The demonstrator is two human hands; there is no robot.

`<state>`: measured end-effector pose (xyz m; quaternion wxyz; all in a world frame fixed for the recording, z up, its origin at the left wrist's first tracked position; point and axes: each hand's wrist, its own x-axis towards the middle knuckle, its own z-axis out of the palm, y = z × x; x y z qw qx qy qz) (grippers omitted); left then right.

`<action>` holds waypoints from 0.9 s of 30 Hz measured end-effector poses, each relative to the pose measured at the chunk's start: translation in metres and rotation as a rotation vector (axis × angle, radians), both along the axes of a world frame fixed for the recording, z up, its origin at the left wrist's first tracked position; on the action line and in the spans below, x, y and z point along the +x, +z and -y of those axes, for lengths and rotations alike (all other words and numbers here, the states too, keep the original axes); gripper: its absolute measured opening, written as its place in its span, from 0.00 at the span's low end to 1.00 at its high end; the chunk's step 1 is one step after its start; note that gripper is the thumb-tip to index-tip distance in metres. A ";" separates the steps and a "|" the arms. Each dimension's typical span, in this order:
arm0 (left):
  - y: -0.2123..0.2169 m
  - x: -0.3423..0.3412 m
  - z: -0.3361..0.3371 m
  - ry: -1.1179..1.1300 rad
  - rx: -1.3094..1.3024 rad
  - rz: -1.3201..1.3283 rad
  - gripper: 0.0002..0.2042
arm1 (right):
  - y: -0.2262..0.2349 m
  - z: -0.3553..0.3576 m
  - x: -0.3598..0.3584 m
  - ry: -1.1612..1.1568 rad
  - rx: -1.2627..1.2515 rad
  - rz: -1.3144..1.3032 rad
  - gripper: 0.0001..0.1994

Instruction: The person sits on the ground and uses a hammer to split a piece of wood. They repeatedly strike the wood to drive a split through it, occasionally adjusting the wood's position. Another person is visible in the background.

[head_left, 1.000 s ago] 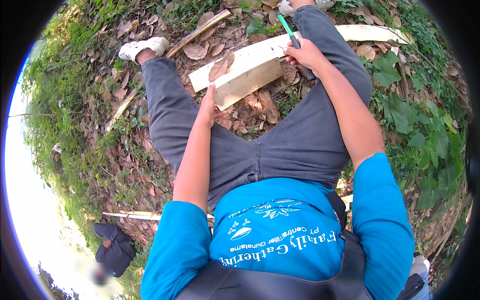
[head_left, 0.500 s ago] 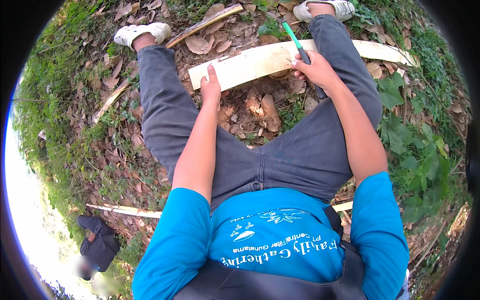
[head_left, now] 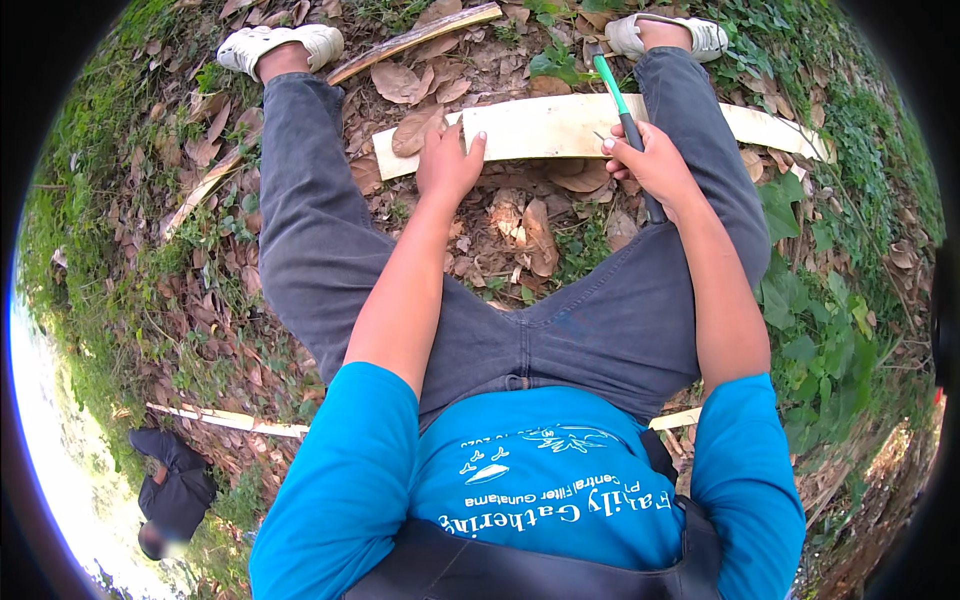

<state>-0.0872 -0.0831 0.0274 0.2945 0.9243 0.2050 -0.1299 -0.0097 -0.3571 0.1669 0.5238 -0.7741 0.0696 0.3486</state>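
Just one view here, a head-worn fisheye looking pretty much straight down the wearer's own body. The blue shirt [head_left: 560,490] sits near at the bottom edge, the feet far at the top, and the leafy ground [head_left: 520,230] curves toward the rim.

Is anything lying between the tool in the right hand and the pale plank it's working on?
Nothing visible. The right hand grips the green-handled tool directly over the pale plank, with no leaf or stick between. A dry leaf lies on the plank's left end, beside the left hand that steadies it.
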 end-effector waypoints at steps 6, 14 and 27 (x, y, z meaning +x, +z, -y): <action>-0.012 -0.010 -0.058 0.528 0.311 0.001 0.43 | -0.001 -0.004 -0.002 0.017 0.027 0.004 0.18; 0.049 0.006 0.026 -0.444 0.306 0.277 0.52 | 0.002 -0.002 0.000 -0.002 0.023 0.005 0.19; 0.051 0.021 -0.045 -0.464 0.476 -0.006 0.43 | 0.000 -0.006 0.000 0.017 0.093 0.024 0.20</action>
